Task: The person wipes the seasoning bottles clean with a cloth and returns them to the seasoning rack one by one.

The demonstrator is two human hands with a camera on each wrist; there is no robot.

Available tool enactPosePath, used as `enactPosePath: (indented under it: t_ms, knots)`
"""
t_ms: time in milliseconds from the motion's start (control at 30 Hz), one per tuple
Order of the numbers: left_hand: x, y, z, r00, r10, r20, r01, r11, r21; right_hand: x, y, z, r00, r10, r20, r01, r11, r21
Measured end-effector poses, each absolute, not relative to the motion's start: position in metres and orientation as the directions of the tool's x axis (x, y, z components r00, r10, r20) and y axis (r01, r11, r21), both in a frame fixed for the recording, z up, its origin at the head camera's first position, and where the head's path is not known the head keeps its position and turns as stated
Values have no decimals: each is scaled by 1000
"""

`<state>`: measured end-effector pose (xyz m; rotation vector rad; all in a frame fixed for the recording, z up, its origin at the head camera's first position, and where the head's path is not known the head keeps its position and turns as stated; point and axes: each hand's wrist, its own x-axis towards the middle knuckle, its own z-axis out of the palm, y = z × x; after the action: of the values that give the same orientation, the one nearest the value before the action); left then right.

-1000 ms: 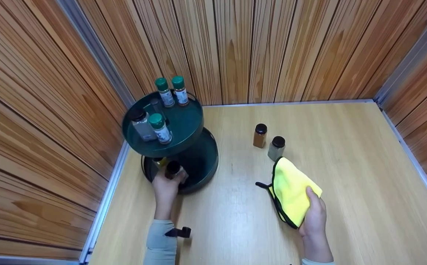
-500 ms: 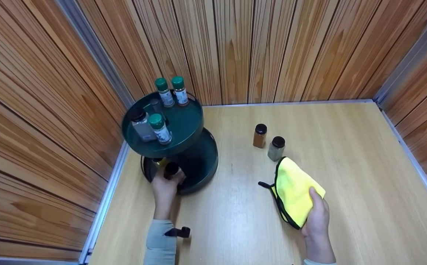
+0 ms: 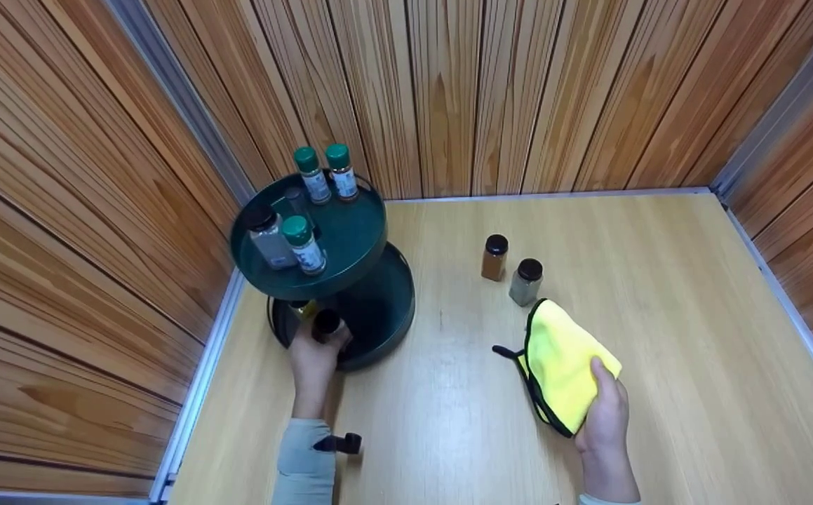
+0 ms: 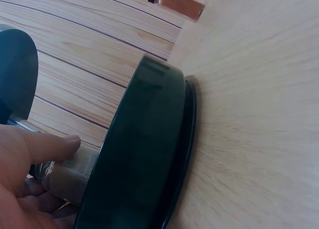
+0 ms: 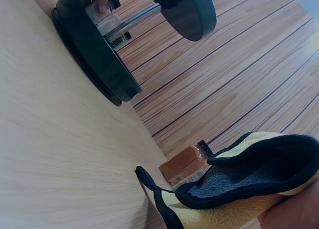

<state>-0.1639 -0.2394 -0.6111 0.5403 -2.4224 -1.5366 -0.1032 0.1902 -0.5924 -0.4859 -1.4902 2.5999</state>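
Note:
My left hand (image 3: 313, 365) grips a black-capped spice jar (image 3: 327, 323) at the lower tier (image 3: 393, 308) of a dark green two-tier turntable. In the left wrist view, thumb and fingers wrap around the jar (image 4: 70, 178), and its base is hidden behind the tier's rim (image 4: 142, 139). My right hand (image 3: 604, 417) holds a folded yellow cloth (image 3: 566, 372) with black edging and a loop, apart from the turntable. The right wrist view shows the cloth's grey inner side. Just beyond the cloth stand a jar of greyish contents (image 3: 526, 284) and a jar of orange-brown powder (image 3: 494, 259).
The upper tier (image 3: 346, 245) overhangs my left hand. It bears several jars, including a green-capped one (image 3: 304, 245) and a larger dark-capped one (image 3: 271, 238). Another jar with yellow (image 3: 304, 308) stands behind my left hand. Wood-panelled walls (image 3: 448, 105) enclose the table.
The cloth and my right hand have shifted slightly to the right. My left hand has moved very slightly left with the jar, then stayed nearly still.

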Motion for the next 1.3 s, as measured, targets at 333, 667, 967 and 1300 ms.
enactPosePath:
  t_ms: [333, 667, 967, 1300]
  knots:
    - [-163, -241, -612, -916, -401, -20, -201, 416, 887, -103, 189, -593, -932, 257, -255, 92, -514, -853]
    - [-149, -234, -600, -871, -491, 35, -168, 362, 917, -103, 190, -592, -932, 259, -253, 81, -531, -844]
    - [-136, -217, -583, -793, -502, 345, -47, 615, 787, -102, 192, -593, -948, 236, -214, 64, -518, -853]
    - [-141, -191, -574, -761, -340, 552, 158, 728, 667, -102, 193, -593, -943, 246, -225, 66, -522, -850]
